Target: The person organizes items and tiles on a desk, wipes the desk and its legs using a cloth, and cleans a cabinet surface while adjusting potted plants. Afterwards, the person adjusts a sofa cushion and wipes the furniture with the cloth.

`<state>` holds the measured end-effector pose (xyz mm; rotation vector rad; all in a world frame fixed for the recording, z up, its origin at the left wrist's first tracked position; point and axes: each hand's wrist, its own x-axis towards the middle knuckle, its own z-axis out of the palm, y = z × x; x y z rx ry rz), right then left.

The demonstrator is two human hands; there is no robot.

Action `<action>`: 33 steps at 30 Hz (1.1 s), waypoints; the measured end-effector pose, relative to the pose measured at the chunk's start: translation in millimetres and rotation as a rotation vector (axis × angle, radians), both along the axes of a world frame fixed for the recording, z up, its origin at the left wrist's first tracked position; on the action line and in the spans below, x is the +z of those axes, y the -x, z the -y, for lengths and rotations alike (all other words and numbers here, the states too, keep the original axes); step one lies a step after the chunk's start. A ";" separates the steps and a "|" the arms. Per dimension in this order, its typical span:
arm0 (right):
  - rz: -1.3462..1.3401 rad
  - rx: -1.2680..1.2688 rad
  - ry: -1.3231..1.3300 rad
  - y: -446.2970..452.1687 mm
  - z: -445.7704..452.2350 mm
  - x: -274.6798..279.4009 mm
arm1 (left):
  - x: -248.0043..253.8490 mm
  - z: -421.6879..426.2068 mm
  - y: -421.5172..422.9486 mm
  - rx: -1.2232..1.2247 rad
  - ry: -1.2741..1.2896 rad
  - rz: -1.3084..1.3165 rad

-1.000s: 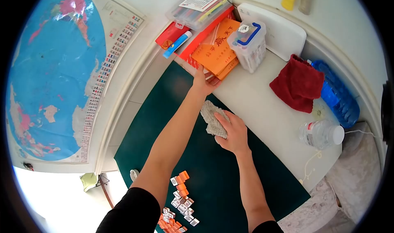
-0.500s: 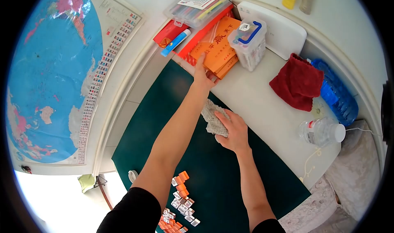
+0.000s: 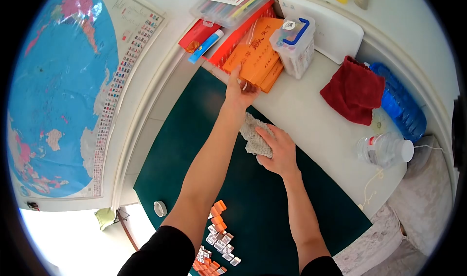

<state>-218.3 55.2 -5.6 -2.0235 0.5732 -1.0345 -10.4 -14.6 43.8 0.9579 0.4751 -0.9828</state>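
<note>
My left hand (image 3: 240, 92) reaches to the far side of the table and is closed on the near edge of a flat orange package (image 3: 258, 57) with dark printed characters. The thumb lies on top, and the other fingers curl at the edge, partly hidden. Bunched under my right hand (image 3: 283, 152) is a pale grey cloth (image 3: 256, 137), pressed on the dark green mat (image 3: 214, 115). The fingers of that hand are wrapped over it. Beside the package stands a clear tub (image 3: 296, 49) with a blue handle.
Orange-and-white mahjong tiles (image 3: 221, 242) lie at the mat's near edge, by a small white round dish (image 3: 159, 208). A dark red cloth (image 3: 354, 91), a blue bottle (image 3: 401, 105) and a clear bottle (image 3: 384, 149) are at the right. Left is a wall map (image 3: 63, 91).
The view has shifted slightly. My left hand stays at the orange package's edge, its fingers a little more curled. My right hand keeps hold of the grey cloth in nearly the same spot.
</note>
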 end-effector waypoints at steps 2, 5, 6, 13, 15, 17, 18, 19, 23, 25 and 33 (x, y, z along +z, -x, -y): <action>-0.014 0.002 -0.010 0.6 -0.6 2.1 | 12.8 0.8 -3.3 -0.021 -0.030 0.028; -0.013 0.002 -0.018 -0.5 -1.1 0.4 | 17.4 -1.7 -6.7 -0.058 -0.040 0.085; -0.004 0.003 -0.016 -1.2 -1.8 0.0 | 17.5 -5.4 -7.9 -0.068 -0.049 0.105; 0.033 -0.001 -0.013 -2.5 -0.8 -3.0 | 14.1 -50.7 -8.2 -0.130 -0.057 0.127; 0.041 -0.005 -0.012 -3.4 -0.5 -3.9 | 12.4 -52.3 -5.1 -0.192 -0.096 0.189; 0.051 -0.007 -0.013 -3.9 -0.6 -4.4 | 19.4 -47.6 8.9 -0.251 -0.179 0.270; 0.045 -0.008 -0.013 -3.4 -0.2 -3.5 | 18.0 -45.9 9.5 -0.246 -0.180 0.285; 0.040 -0.009 -0.014 -2.3 -0.7 -1.9 | 15.9 -44.2 9.4 -0.242 -0.183 0.300; 0.042 -0.009 -0.017 -1.3 -1.1 -2.8 | 32.4 -37.4 16.0 -0.149 -0.110 0.199; 0.026 -0.008 -0.018 -0.9 -2.0 -2.0 | 18.4 -35.8 10.2 -0.172 -0.089 0.269; 0.007 -0.001 -0.019 -0.7 -0.9 -1.6 | 28.9 -21.1 14.1 -0.156 -0.086 0.570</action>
